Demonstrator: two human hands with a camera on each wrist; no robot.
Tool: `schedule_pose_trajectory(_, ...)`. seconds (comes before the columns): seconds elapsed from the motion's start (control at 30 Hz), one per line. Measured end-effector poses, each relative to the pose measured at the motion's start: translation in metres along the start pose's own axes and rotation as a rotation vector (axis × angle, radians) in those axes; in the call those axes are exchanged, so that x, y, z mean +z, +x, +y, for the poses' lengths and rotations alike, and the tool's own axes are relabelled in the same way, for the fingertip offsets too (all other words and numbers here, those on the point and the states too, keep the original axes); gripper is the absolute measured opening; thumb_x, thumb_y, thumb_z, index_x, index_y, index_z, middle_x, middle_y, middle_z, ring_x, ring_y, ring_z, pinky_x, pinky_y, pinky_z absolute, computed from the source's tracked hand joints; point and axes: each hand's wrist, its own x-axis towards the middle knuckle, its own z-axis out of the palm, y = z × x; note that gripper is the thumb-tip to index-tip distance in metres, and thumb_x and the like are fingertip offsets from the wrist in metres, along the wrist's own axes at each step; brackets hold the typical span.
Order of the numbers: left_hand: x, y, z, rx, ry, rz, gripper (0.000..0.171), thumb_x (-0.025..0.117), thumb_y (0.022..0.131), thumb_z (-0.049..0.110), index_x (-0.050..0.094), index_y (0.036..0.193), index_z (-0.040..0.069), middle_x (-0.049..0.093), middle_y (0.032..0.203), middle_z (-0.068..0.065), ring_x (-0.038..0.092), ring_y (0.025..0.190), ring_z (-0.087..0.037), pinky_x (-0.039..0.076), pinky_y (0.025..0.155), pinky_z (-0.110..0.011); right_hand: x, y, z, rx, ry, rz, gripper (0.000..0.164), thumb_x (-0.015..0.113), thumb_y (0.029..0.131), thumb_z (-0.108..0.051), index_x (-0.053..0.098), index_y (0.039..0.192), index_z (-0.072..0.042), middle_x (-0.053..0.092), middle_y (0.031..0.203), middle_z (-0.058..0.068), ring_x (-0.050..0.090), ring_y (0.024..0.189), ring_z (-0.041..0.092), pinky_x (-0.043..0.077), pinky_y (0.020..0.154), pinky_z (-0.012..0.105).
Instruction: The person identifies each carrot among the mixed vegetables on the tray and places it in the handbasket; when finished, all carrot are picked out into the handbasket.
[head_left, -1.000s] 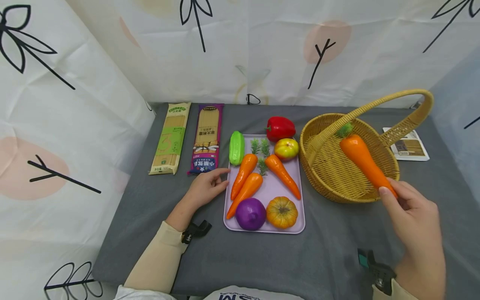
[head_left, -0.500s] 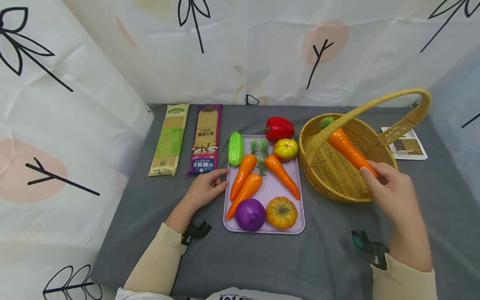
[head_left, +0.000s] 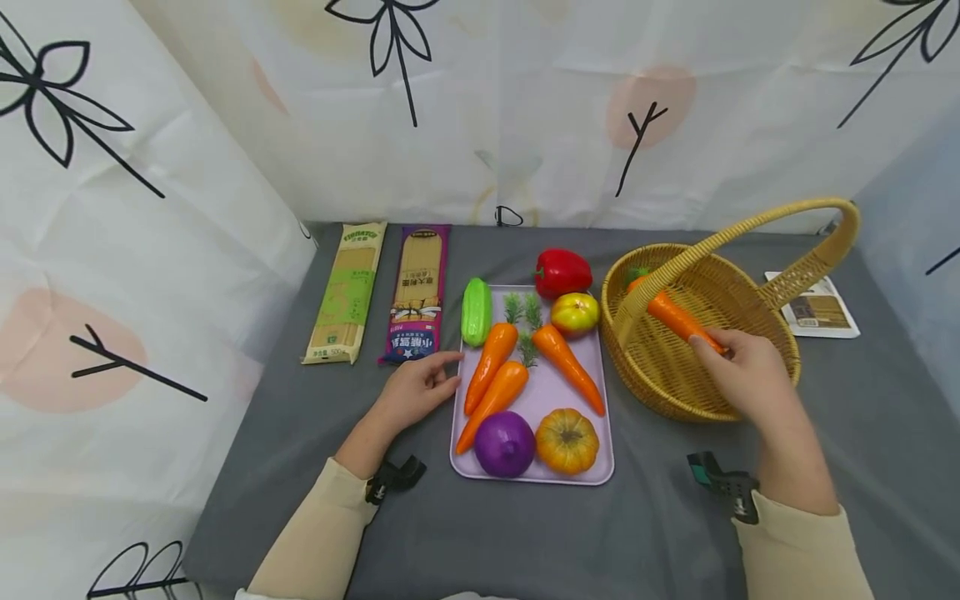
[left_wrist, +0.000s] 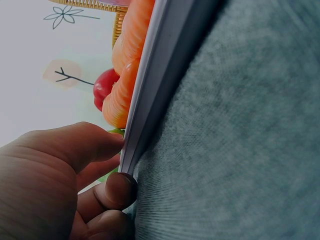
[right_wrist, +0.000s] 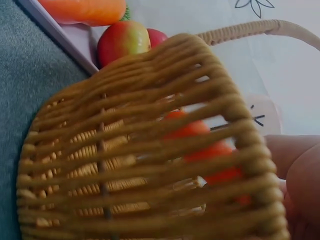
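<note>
My right hand [head_left: 750, 379] grips the tapered end of a toy carrot [head_left: 678, 321] over the wicker basket [head_left: 690, 412]. The carrot slants under the basket's handle, its green top near the far-left rim. Through the weave, the right wrist view shows part of this carrot [right_wrist: 200, 145]. My left hand [head_left: 416, 387] touches the left edge of the lilac tray [head_left: 532, 479] with thumb and fingers. Three more carrots [head_left: 491, 404] lie on that tray, with a purple onion [head_left: 504, 444] and a small orange pumpkin [head_left: 567, 441] at its near end.
A green cucumber-like vegetable [head_left: 476, 312], a red bell pepper [head_left: 562, 273] and a yellow-red tomato-like piece [head_left: 575, 314] are around the tray's far end. Two noodle packs [head_left: 345, 292] lie at left. Behind the basket is a white-edged packet [head_left: 821, 308].
My right hand has moved left and inward with the carrot, bringing it from above the basket's right part to beneath the handle. My left hand stays at the tray edge.
</note>
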Motion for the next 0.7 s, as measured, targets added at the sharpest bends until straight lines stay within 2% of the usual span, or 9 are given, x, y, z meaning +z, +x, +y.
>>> schedule_pose_trajectory(0.13, 0.001, 0.001, 0.001, 0.004, 0.002, -0.008, 0.037, 0.074, 0.096, 0.023, 0.068, 0.132, 0.017, 0.054, 0.070, 0.007, 0.046, 0.054, -0.012, 0.036, 0.053, -0.027, 0.002, 0.004, -0.004, -0.004, 0.001, -0.072, 0.066, 0.047, 0.108, -0.042, 0.051, 0.141, 0.014, 0.057, 0.077, 0.014, 0.043, 0.054, 0.020, 0.037, 0.048, 0.033)
schedule_pose_trajectory(0.27, -0.001, 0.000, 0.001, 0.007, 0.002, -0.003, 0.037, 0.074, 0.096, 0.021, 0.068, 0.132, 0.016, 0.054, 0.070, 0.007, 0.047, 0.055, -0.012, 0.037, 0.054, -0.027, 0.005, 0.007, -0.010, -0.011, -0.002, -0.099, 0.065, 0.049, 0.107, -0.043, 0.052, 0.141, 0.013, 0.050, 0.068, 0.008, 0.040, 0.048, 0.018, 0.036, 0.045, 0.033)
schedule_pose_trajectory(0.37, -0.002, 0.000, 0.001, 0.009, 0.001, -0.002, 0.038, 0.074, 0.096, 0.021, 0.068, 0.133, 0.017, 0.054, 0.071, 0.007, 0.047, 0.056, -0.012, 0.037, 0.055, -0.027, 0.006, 0.007, -0.011, -0.033, -0.021, -0.105, 0.062, 0.053, 0.105, -0.040, 0.056, 0.138, 0.012, 0.064, 0.086, 0.020, 0.045, 0.056, 0.021, 0.038, 0.051, 0.035)
schedule_pose_trajectory(0.43, -0.002, 0.000, 0.001, 0.011, 0.003, -0.002, 0.038, 0.074, 0.096, 0.022, 0.068, 0.133, 0.017, 0.054, 0.071, 0.007, 0.047, 0.056, -0.012, 0.037, 0.054, -0.027, 0.008, 0.006, -0.011, -0.057, -0.041, -0.118, 0.059, 0.056, 0.104, -0.039, 0.060, 0.135, 0.011, 0.068, 0.101, 0.025, 0.052, 0.066, 0.024, 0.040, 0.057, 0.036)
schedule_pose_trajectory(0.5, -0.002, 0.000, 0.001, 0.011, 0.006, -0.001, 0.038, 0.074, 0.096, 0.022, 0.068, 0.133, 0.017, 0.054, 0.071, 0.007, 0.047, 0.055, -0.012, 0.036, 0.054, -0.027, 0.011, 0.007, -0.012, -0.080, -0.066, -0.139, 0.053, 0.059, 0.103, -0.035, 0.064, 0.130, 0.010, 0.069, 0.109, 0.025, 0.055, 0.076, 0.027, 0.041, 0.063, 0.038)
schedule_pose_trajectory(0.63, -0.002, 0.000, 0.003, 0.002, 0.013, -0.003, 0.038, 0.075, 0.096, 0.022, 0.068, 0.133, 0.017, 0.054, 0.070, 0.007, 0.047, 0.056, -0.012, 0.036, 0.054, -0.027, 0.019, 0.009, -0.013, -0.106, -0.101, -0.197, 0.043, 0.065, 0.100, -0.031, 0.071, 0.120, 0.007, 0.071, 0.092, 0.013, 0.058, 0.080, 0.027, 0.044, 0.066, 0.038)
schedule_pose_trajectory(0.7, -0.001, 0.000, 0.003, -0.002, 0.016, -0.008, 0.038, 0.074, 0.096, 0.022, 0.068, 0.133, 0.017, 0.054, 0.070, 0.007, 0.047, 0.056, -0.012, 0.036, 0.054, -0.027, 0.021, 0.009, -0.014, -0.104, -0.108, -0.230, 0.040, 0.067, 0.098, -0.029, 0.072, 0.117, 0.006, 0.071, 0.090, 0.010, 0.060, 0.080, 0.026, 0.046, 0.067, 0.040)
